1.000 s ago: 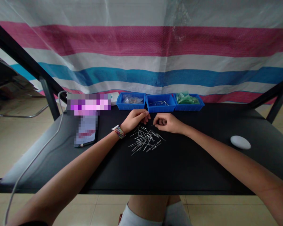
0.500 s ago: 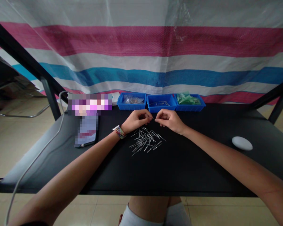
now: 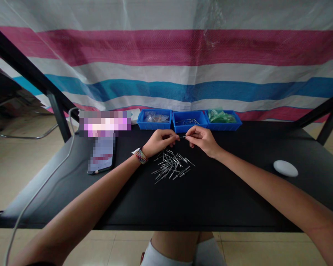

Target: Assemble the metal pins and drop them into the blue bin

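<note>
A thin silver blind rivet [image 3: 182, 137] spans the small gap between my two hands, just in front of the middle blue bin. My left hand [image 3: 160, 142], with a colourful band at its wrist, pinches one end between thumb and fingertips. At the other end, my right hand [image 3: 204, 141] is closed on it with thumb and forefinger. Below the hands, a loose pile of blind rivets [image 3: 172, 166] lies on the black table [image 3: 211, 199], pointing in many directions.
Three blue bins stand side by side at the back: the left bin [image 3: 154, 126] holds a clear bag, the middle bin [image 3: 190, 129] several rivets, the right bin [image 3: 224, 127] green plastic. A phone [image 3: 102, 153] and white cable [image 3: 44, 184] lie left; a white oval object [image 3: 285, 168] right.
My right hand has shifted slightly right and up, opening the gap between the fingertips so that more of the rivet shows. My left hand has hardly moved.
</note>
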A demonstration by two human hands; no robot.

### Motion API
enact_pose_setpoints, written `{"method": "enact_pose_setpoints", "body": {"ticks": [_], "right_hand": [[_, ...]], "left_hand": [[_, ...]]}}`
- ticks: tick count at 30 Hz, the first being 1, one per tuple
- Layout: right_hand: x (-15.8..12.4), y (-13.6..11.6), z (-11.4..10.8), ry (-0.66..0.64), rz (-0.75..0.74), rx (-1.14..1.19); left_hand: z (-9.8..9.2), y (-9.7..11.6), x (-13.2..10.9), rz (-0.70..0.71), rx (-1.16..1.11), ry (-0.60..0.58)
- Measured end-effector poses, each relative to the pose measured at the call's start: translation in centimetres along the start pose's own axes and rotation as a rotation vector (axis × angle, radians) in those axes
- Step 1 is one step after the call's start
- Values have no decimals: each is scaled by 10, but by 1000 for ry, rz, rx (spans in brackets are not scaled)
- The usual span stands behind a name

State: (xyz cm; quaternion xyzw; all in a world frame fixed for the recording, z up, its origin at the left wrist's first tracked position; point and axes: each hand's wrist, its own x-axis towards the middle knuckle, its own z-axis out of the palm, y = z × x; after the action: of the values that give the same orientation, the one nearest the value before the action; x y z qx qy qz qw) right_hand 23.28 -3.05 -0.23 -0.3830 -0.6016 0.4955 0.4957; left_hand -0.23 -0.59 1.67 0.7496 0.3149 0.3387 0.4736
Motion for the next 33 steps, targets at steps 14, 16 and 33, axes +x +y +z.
{"method": "enact_pose_setpoints", "body": {"ticks": [14, 16, 33], "right_hand": [[1, -1, 0, 51, -20, 3], [1, 0, 0, 56, -27, 1], [1, -2, 1, 66, -18, -1]], "left_hand": [[1, -1, 1, -17, -31, 25], [1, 0, 1, -20, -53, 30], [1, -1, 1, -26, -85, 29]]}}
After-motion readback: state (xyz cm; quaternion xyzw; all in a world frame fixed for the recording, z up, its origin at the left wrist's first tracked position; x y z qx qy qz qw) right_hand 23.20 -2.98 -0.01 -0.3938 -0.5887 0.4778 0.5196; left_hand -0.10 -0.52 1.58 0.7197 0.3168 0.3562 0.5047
